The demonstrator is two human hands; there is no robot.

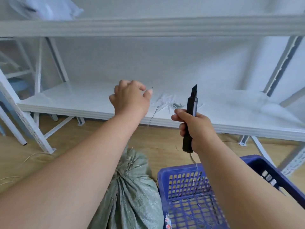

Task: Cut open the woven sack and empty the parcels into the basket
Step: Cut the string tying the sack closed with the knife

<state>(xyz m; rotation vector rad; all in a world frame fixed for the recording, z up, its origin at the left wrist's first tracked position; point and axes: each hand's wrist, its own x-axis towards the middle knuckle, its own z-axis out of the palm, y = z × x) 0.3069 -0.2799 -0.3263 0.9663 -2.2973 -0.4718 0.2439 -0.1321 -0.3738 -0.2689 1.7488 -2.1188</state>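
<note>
A grey-green woven sack stands on the floor between my arms, its gathered neck frayed at the top. To its right is a blue plastic basket with a lattice wall; no parcels show in it. My right hand grips a black utility knife upright, blade out and pointing up. My left hand is raised over the low shelf and pinches a thin dark string that hangs down from its fingertips.
A white metal shelf runs across in front of me, with a small heap of cut string scraps on it. An upper shelf holds a white bag. Shelf legs stand on the wooden floor.
</note>
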